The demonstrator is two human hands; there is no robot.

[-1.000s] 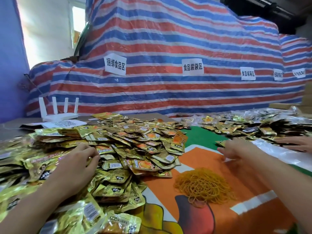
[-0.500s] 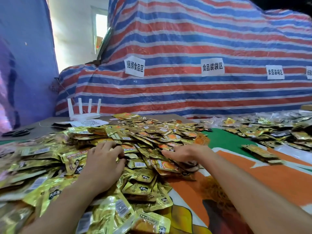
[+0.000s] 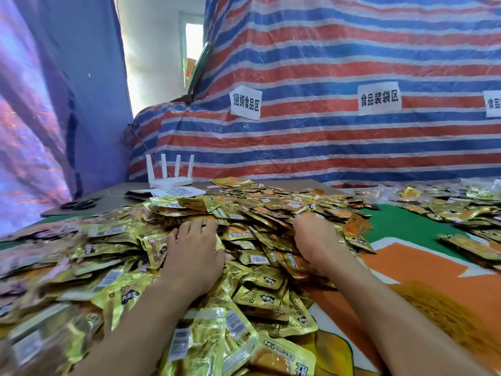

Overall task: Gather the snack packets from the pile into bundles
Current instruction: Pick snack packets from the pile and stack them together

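The left hand (image 3: 193, 251) lies palm down, fingers stretched flat, on the pile of gold snack packets (image 3: 260, 297), which spreads beneath it, ahead of it and to both sides. Just to its right, the right hand (image 3: 315, 240) digs into the same pile. Its fingertips are blurred and buried, so its hold cannot be told. Rubber bands (image 3: 444, 310) lie beside the right forearm.

Right hand (image 3: 317, 240) has been brought over from the right side and set on the packet pile (image 3: 257, 210), fingers blurred. Left hand (image 3: 193, 248) has been pushed further up the pile. Rubber bands (image 3: 439, 308) are now partly covered by the right forearm.
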